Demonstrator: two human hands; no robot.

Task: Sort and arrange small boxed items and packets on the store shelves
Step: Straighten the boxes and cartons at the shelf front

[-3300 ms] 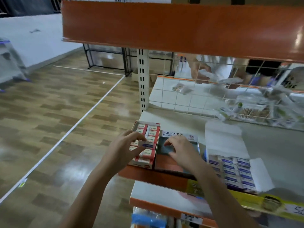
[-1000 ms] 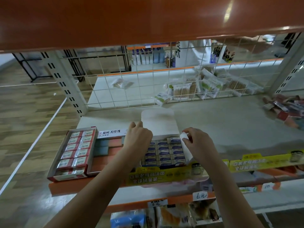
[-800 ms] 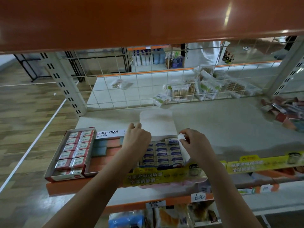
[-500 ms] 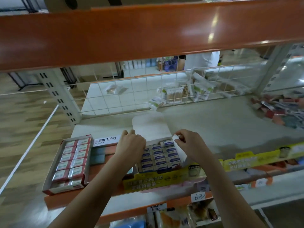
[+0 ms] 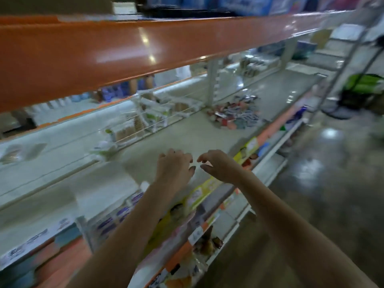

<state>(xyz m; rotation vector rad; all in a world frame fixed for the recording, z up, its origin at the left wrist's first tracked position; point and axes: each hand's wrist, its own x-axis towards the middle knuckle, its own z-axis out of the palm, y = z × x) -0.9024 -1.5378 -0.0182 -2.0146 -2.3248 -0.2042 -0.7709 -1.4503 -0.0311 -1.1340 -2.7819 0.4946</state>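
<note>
Head view, blurred by motion: both hands hover over a bare stretch of the shelf (image 5: 187, 140), left hand (image 5: 174, 166) and right hand (image 5: 219, 166) close together, fingers loosely curled and holding nothing. A loose heap of packets (image 5: 234, 116) lies well apart at one o'clock; the open box of small items (image 5: 116, 215) sits at eight o'clock. Reaching fast, a sweeping forearm could likely scatter the heap off the shelf's front edge.

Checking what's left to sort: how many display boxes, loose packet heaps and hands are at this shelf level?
Display boxes: 2 (blue-labelled box, orange-and-teal box)
Loose packet heap: 1
Hands: 2 (left hand, right hand, both empty)
Total: 5
</note>
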